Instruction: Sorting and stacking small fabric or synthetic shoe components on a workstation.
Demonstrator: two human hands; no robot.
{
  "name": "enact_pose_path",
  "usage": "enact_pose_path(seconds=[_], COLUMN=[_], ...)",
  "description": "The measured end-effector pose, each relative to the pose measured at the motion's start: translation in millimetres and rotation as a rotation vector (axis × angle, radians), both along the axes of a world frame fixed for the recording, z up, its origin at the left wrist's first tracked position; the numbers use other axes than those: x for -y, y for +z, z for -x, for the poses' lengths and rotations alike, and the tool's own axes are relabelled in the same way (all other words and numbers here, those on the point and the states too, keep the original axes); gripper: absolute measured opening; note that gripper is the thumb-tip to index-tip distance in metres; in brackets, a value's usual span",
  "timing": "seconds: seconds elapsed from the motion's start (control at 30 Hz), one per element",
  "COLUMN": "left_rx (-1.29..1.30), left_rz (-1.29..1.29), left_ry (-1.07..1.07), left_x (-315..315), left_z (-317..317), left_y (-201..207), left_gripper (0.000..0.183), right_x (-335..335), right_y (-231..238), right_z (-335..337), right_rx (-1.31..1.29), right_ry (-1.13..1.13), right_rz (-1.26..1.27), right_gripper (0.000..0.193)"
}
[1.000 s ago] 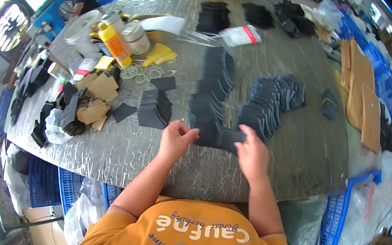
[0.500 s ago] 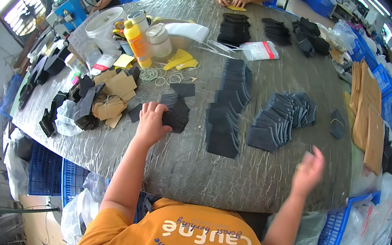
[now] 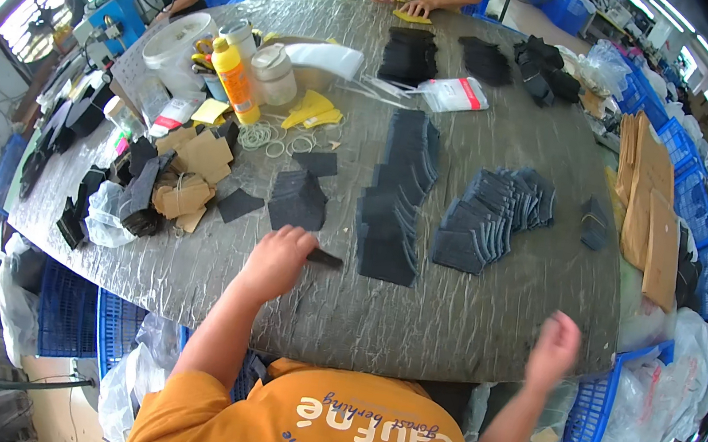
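Note:
My left hand [image 3: 279,262] is closed on a dark fabric piece [image 3: 326,258], seen edge-on past my fingers, just above the table. Beyond it lies a small stack of dark cut fabric pieces [image 3: 298,200], with single dark pieces at its left and far side. To the right runs a long fanned row of dark pieces [image 3: 393,226], and farther right a second fanned group [image 3: 483,225]. My right hand [image 3: 553,350] hovers over the right front of the table, a little blurred, its fingers loosely apart with nothing visible in them.
Brown card pieces [image 3: 184,185] and dark scraps lie left. Behind them stand a yellow bottle [image 3: 234,80], a clear jar [image 3: 274,76] and a white bucket [image 3: 180,50], near rubber bands [image 3: 262,137]. A co-worker's hands [image 3: 416,6] are at the far edge. Blue crates [image 3: 74,309] surround the table.
My left hand has drawn back toward me from the small stack, bringing a dark piece with it. My right hand has moved slightly nearer to me. The whole view has shifted a little.

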State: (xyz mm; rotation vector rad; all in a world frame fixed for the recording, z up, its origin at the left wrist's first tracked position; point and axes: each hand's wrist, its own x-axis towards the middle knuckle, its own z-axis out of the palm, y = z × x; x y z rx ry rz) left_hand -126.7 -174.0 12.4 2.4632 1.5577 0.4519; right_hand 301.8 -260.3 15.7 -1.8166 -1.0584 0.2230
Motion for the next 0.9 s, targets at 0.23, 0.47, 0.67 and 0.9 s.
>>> enact_pose_path(seconds=[0.23,0.47,0.67,0.9], left_rx=[0.246,2.015,2.215,1.868], left_rz=[-0.010,0.823,0.879,0.736], left_ry=[-0.283,0.085,0.381,-0.022], left_x=[32.7,31.8,4.9,11.1], left_z=[-41.9,-60.3,-54.0,-55.1], left_y=[30.8,-5.8,-17.8,-13.8], left_gripper=[0.032,0.055,0.027,0.050], right_x=[-57.7,-52.4,-79.4,-78.1], right_y=[3.2,-19.6,-21.4,-52.9], right_z=[202.7,219.4,191.8,195.4], right_rx=[0.229,0.309,0.351,0.741], right_ry=[1.109,1.040,1.042,1.033], right_rz=[-0.093,-0.378,-0.332,0.265], right_gripper=[0.039,0.043,0.036,0.072])
